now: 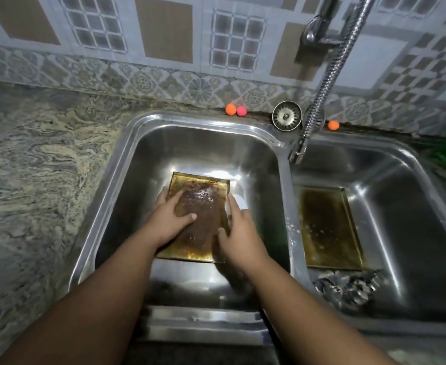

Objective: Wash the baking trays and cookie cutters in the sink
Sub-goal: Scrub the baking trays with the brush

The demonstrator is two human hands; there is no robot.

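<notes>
Left fingers (183,216) spread flat on the brown crusted face of the baking tray (203,204), pressing rather than pinching. Left hand (167,219) over the tray's left half, thumb side at the far left rim. Right fingers (233,206) held loosely together along the tray's right edge, thumb laid on the dirty face; right hand (239,233) apparently gripping that edge, though the underside of the grip not visible. Something pale just beyond the right fingertips, possibly a sponge or soap; too blurred to tell.

Tray resting in the left basin (137,180) of the double sink, tilted slightly, near corner raised. Second tray (329,227) lying flat in the right basin (401,206), greasy and wet. Heap of metal cookie cutters (348,285) just beside its near end. Faucet nozzle (298,151) hanging over the divider between basins; no stream discernible.

Risks, as a judgement: slick grease under a flat palm, so likely slipping and clattering of the tray; thin rim against the right hand, so possible scraping; nozzle off-centre, so splashing onto the marbled surface (32,167) if turned on hard.

Hidden or unclear: drain of the left basin, shapes of individual cutters, green item at the right frame edge cut off.
</notes>
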